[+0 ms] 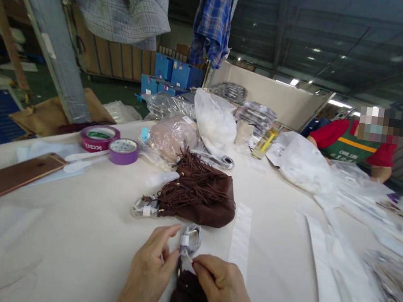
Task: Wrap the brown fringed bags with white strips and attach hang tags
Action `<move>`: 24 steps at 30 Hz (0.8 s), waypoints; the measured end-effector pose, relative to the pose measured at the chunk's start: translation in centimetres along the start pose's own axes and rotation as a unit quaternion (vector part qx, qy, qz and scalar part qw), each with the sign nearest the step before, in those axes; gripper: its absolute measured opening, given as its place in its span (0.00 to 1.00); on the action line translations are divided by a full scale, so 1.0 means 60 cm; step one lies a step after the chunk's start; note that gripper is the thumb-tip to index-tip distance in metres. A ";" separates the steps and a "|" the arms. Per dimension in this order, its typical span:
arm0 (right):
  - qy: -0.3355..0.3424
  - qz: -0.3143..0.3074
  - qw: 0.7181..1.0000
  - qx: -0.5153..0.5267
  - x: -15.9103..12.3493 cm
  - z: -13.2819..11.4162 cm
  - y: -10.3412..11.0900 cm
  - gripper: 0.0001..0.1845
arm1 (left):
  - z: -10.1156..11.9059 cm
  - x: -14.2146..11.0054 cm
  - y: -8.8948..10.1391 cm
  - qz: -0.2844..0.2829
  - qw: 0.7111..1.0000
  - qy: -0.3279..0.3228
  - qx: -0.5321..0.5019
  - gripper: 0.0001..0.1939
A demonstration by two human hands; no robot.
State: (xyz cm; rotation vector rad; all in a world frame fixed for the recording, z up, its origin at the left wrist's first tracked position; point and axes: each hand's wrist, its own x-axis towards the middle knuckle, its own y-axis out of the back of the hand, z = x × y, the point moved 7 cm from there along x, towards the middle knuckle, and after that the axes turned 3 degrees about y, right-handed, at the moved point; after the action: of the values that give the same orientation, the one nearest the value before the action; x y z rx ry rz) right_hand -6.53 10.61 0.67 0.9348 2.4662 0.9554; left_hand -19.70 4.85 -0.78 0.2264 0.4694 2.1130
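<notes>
Close to me lies a dark brown bag [187, 300] with a metal clasp, partly cut off below. At its top sits a metal ring wrapped in clear plastic [193, 236], with a white band around it. My right hand [226, 288] pinches a thin white tie [187, 255] beside the clasp. On the left of the ring is my left hand [153, 263], thumb and index finger apart, the thumb tip close to the tie. Beyond my hands rests a second brown fringed bag [205, 191], its wrapped hardware [145, 206] at the left.
Purple tape rolls [123, 151] and a phone [12, 178] lie at left. Plastic-bagged goods [173, 140] and a yellow-and-clear bottle [265, 143] stand farther back. White paper strips [240, 240] lie to the right. A co-worker in a green apron [351, 143] is across the table.
</notes>
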 end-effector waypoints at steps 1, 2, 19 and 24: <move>0.001 -0.004 1.000 0.026 0.000 0.002 -0.001 0.16 | 0.015 -0.006 -0.004 -0.036 0.997 -0.055 -0.028 0.20; 0.001 -0.009 0.999 0.053 0.000 0.003 -0.002 0.16 | 0.027 -0.012 -0.010 -0.079 0.991 -0.098 -0.054 0.20; -0.059 0.008 0.960 0.274 0.000 0.016 -0.019 0.16 | -0.017 -0.020 -0.052 -0.127 0.989 0.006 -0.078 0.19; -0.074 0.071 0.965 0.243 0.002 0.018 -0.011 0.13 | -0.026 -0.016 -0.048 -0.126 0.985 0.039 -0.110 0.22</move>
State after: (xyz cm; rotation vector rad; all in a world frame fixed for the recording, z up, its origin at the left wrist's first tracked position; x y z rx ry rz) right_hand -6.37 10.83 -0.60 1.2954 2.5745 0.2957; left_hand -17.49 5.08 -3.37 -0.0423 0.2911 1.9099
